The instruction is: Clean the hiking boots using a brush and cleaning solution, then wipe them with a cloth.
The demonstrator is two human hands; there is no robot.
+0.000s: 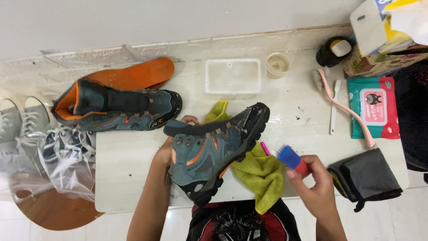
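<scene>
My left hand [166, 149] grips the ankle collar of a grey-blue hiking boot [209, 149] with orange trim, holding it tilted on its side above a yellow-green cloth [263, 174]. My right hand [314, 178] holds a small brush [292, 158] with a blue head and a red handle, just right of the boot's sole. The matching second boot [120, 109] lies on its side at the table's left, next to an orange insole [133, 76].
On the white table [133, 165] stand a clear plastic tray [232, 76] and a small cup [278, 64] at the back. A pink long-handled brush [343, 107], a white toothbrush [334, 109], a wipes pack [373, 107] and a dark folded cloth [368, 176] lie to the right. Sneakers [26, 120] and a plastic bag [67, 165] sit at the left.
</scene>
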